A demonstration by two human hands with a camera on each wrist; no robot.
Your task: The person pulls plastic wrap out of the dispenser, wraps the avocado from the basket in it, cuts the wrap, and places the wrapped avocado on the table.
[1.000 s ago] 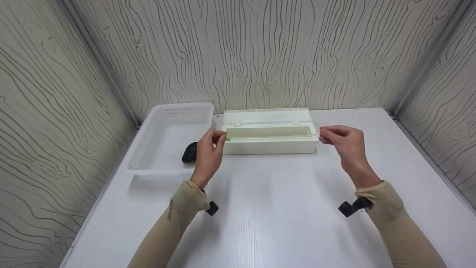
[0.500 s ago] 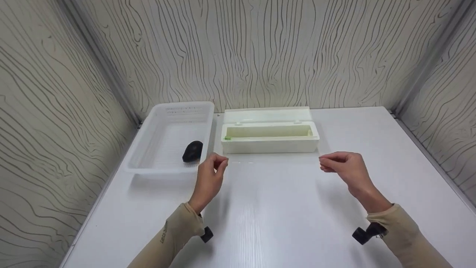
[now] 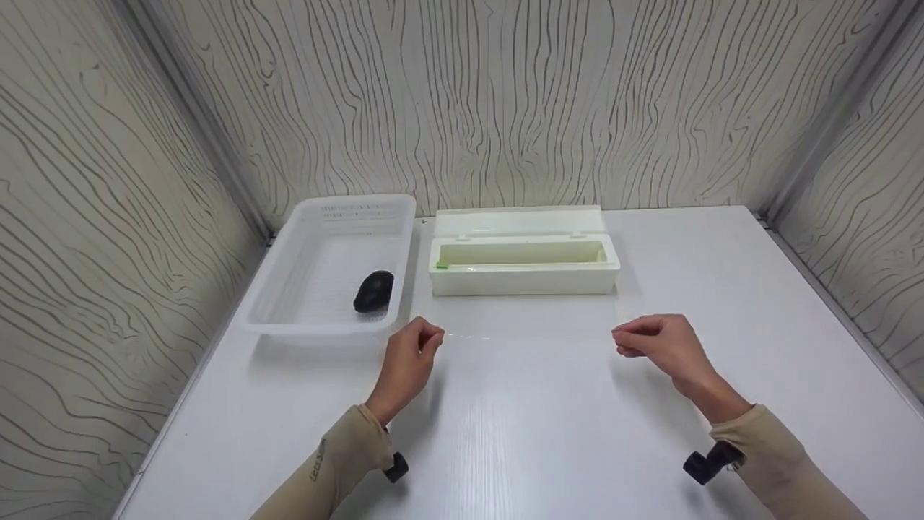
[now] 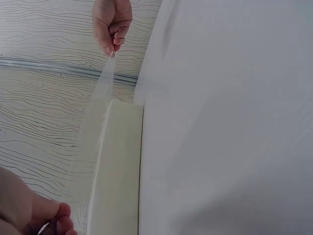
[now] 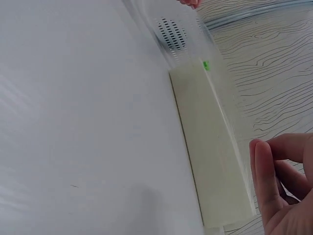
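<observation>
My left hand [image 3: 406, 368] pinches one corner of a sheet of clear cling film [image 4: 90, 142], and my right hand [image 3: 668, 354] pinches the other corner. The film spans between both hands, in front of a long white cling film box [image 3: 525, 282]. It is nearly invisible in the head view, but shows as a taut strip in the left wrist view. The box's lid [image 3: 518, 220] stands raised at the back. A small green slider [image 3: 442, 265] sits at the left end of the box's front rim. Fingertips hide the pinched corners.
A white plastic basket [image 3: 317, 328] stands left of the box, holding a dark oval object [image 3: 374, 292] near its right front corner. Patterned wall panels [image 3: 505, 101] enclose the white table [image 3: 520, 433] at the back and both sides.
Both hands have moved back from the box toward the body, drawing the cling film out over the table. Most of this came in the first half second. The box stays in place.
</observation>
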